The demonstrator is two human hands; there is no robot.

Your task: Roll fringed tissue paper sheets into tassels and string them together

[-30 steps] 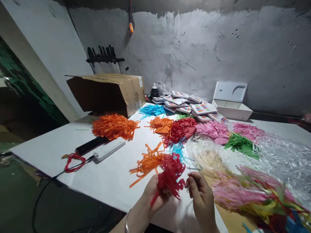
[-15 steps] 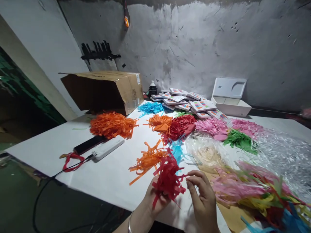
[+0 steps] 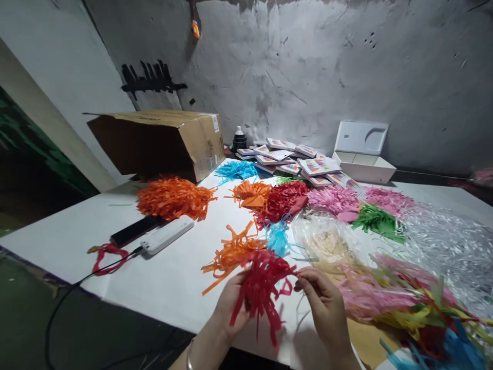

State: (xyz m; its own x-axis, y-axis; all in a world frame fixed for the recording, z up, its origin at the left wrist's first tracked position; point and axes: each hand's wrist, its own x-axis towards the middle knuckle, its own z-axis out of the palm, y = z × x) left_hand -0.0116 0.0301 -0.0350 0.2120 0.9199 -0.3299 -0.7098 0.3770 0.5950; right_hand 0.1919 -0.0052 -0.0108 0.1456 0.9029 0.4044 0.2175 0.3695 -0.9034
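A red paper tassel [image 3: 264,288] with loose, curling strips hangs over the front of the table, cupped in my left hand [image 3: 230,307]. Its strips hide most of the left fingers. To its right, my right hand [image 3: 321,298] pinches the tip of a red strip between thumb and forefinger. A thin pale strand hangs below that pinch. Just behind the red tassel lie an orange paper tassel [image 3: 236,251] and a small light-blue tassel [image 3: 277,236], both on the white table [image 3: 173,288].
A cardboard box [image 3: 204,151] lies open at back left. Before it sit orange fringe [image 3: 175,198], a dark phone [image 3: 135,230] and a white power bank [image 3: 167,236] with a cable. Flat packs [image 3: 318,165] and a white box [image 3: 364,167] stand behind; silver tinsel [image 3: 447,246] spreads right.
The red tassel has tipped over, its strips now drooping down across my left hand. My right hand still pinches at its right side. The view has shifted slightly.
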